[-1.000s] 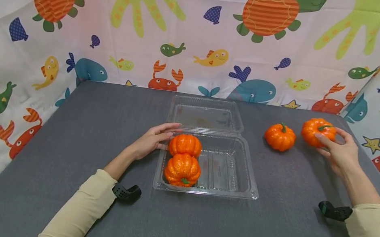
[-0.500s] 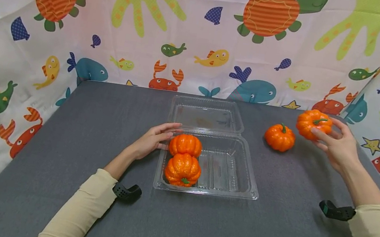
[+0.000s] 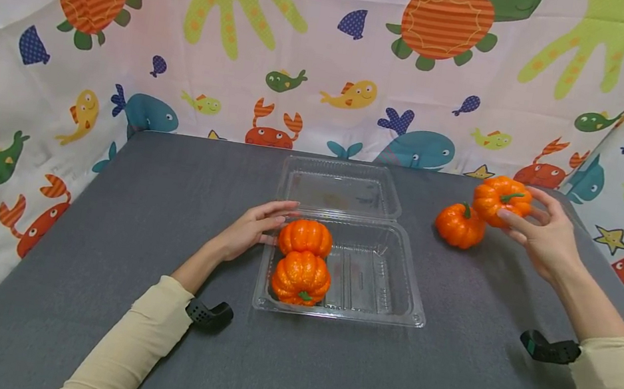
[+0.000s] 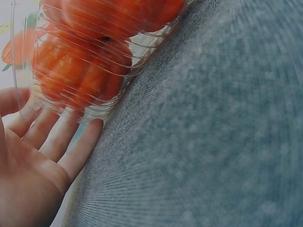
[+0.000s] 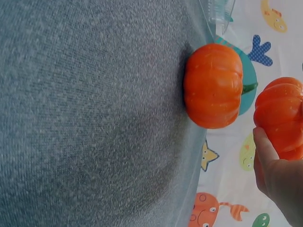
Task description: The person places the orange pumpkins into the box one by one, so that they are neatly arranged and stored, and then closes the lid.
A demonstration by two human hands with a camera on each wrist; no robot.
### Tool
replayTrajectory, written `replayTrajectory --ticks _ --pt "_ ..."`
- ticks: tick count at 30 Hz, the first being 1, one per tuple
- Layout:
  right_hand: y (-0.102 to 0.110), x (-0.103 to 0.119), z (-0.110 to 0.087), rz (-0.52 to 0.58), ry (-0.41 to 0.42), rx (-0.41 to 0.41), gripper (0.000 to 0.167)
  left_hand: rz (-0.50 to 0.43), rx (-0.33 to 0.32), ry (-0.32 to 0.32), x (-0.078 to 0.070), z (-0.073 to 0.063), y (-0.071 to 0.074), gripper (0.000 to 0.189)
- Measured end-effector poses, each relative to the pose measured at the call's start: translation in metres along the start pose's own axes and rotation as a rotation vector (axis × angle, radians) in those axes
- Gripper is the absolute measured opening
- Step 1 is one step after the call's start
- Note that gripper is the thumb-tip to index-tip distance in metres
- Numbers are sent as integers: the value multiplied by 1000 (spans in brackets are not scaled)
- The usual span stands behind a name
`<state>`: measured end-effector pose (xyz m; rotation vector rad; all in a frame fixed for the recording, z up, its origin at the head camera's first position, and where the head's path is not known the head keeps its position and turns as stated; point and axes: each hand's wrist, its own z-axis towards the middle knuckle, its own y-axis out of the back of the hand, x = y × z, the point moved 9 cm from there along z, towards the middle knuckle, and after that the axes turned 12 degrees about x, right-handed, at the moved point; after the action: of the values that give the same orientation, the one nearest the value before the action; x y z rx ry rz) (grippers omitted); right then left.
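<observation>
My right hand [image 3: 553,241] holds a small orange pumpkin [image 3: 501,200] above the table, thumb on the near side. In the right wrist view this held pumpkin [image 5: 281,116] hangs clear of the cloth. Just left of it, a second pumpkin [image 3: 458,226] with a green stem sits on the table. Two more pumpkins [image 3: 301,277] lie one behind the other along the left side of a clear plastic clamshell container [image 3: 390,320]. My left hand [image 3: 246,232] touches the container's left wall with extended fingers, which the left wrist view shows against the ribbed plastic [image 4: 102,111].
The container's hinged lid [image 3: 340,188] lies folded back toward the far table edge. A grey cloth covers the table [image 3: 321,377]. Behind and at the sides hangs a white curtain [image 3: 332,56] printed with sea animals.
My right hand has lifted the pumpkin and carried it left, so it now partly overlaps the pumpkin on the table in the head view. The left hand has stayed at the container.
</observation>
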<state>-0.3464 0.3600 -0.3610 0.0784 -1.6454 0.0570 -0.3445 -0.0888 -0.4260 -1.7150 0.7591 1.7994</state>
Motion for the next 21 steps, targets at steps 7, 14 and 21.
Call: replayTrajectory --ticks 7,14,21 --pt "-9 2 -1 -14 4 24 79 5 -4 3 1 0 1 46" --pt "-19 4 -2 -90 -4 42 81 3 -4 1 0 0 1 46" --pt "-32 8 -4 -277 3 55 80 9 -2 3 0 0 0 47"
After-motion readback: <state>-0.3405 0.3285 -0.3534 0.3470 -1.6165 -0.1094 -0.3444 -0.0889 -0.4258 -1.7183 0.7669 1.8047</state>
